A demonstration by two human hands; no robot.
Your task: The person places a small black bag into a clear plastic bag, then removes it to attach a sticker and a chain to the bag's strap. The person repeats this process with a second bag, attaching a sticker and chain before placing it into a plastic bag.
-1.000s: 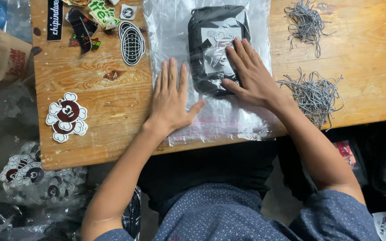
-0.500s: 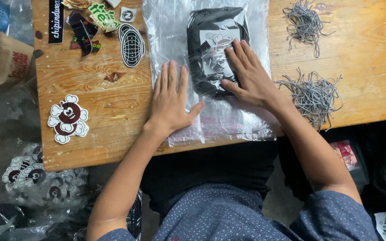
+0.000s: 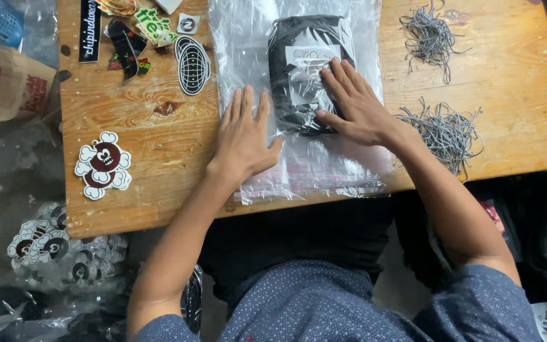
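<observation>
A clear plastic bag (image 3: 324,166) lies flat on the wooden table (image 3: 159,139), with a folded black garment (image 3: 292,44) bearing a white printed patch inside it. My left hand (image 3: 244,136) presses flat on the bag's left side, fingers together and thumb spread, right beside the garment. My right hand (image 3: 352,104) lies palm down on the garment's lower right part, fingers spread over the white patch. Neither hand grips anything.
Two heaps of grey-white cords (image 3: 444,133) (image 3: 430,28) lie on the table's right side. Several stickers (image 3: 102,166) (image 3: 192,57) are scattered on the left. A brown paper bag (image 3: 7,82) sits beyond the left edge, and bagged stickers (image 3: 52,250) lie on the floor.
Both hands stay flat on the bag with hardly any movement; the left hand has edged slightly toward the garment. The view has shifted a little to the left.
</observation>
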